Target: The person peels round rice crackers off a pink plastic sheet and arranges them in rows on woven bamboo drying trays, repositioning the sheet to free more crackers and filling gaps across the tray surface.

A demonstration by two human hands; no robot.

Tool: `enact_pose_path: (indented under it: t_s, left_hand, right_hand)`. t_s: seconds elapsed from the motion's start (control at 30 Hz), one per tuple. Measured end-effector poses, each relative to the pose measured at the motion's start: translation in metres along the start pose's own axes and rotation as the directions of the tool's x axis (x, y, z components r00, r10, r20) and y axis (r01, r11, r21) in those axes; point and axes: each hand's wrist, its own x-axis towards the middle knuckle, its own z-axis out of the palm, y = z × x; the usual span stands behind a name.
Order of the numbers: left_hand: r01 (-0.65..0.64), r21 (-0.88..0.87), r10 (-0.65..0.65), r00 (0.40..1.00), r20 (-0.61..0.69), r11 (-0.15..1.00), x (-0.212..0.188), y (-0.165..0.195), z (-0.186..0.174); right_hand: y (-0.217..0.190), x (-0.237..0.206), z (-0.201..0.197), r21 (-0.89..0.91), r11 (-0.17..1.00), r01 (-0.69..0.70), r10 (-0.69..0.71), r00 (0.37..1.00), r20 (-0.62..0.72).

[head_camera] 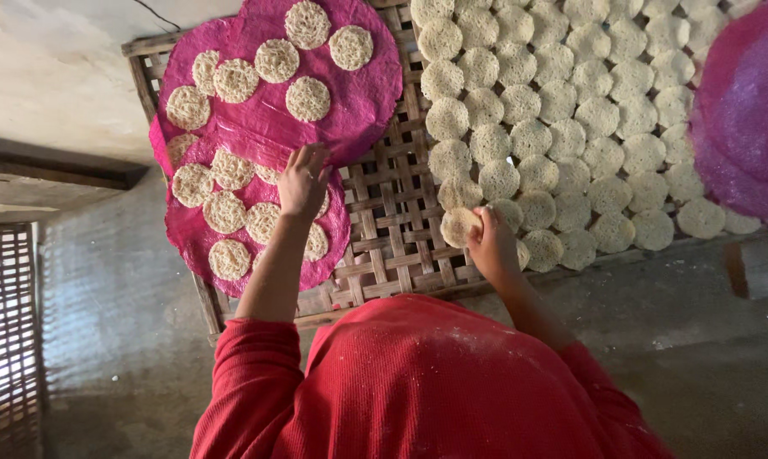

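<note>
While the left hand [303, 180] rests spread on the near pink sheet [199, 238], fingers touching a pale lacy noodle round there without clearly gripping it, the right hand [492, 242] is closed around one round [459, 225], held at the near edge of the woven bamboo tray [392, 221]. That round sits just left of the big block of laid-out rounds [563, 119], which fills the right part of the tray in tight rows. A second pink sheet [316, 85] lies farther off, overlapping the near one and carrying several more rounds. Another pink sheet [745, 110] shows at the far right edge. By the look of it, the step in hand is moving rounds from the sheets into the rows. The next move would call for setting the held round flat in the open gap beside the near row, touching its neighbours without overlapping them.
</note>
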Motion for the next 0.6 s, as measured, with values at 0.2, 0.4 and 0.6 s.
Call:
enact_pose_path:
  t_s: [0.2, 0.4, 0.6]
  left_hand:
    - [0.030, -0.188, -0.034, 0.999, -0.013, 0.982, 0.020, -0.013, -0.048]
    - [0.143, 0.116, -0.180, 0.886, 0.427, 0.983, -0.048, -0.044, -0.149]
    - [0.067, -0.084, -0.006, 0.818, 0.575, 0.994, -0.056, -0.045, -0.113]
  right_hand:
    - [0.000, 0.012, -0.016, -0.045, 0.999, 0.029, -0.033, 0.995, -0.099]
    - [0.019, 0.067, -0.011, -0.108, 0.984, 0.140, -0.155, 0.978, -0.138]
    - [-0.018, 0.094, 0.000, 0.062, 0.990, 0.126, -0.117, 0.985, -0.124]
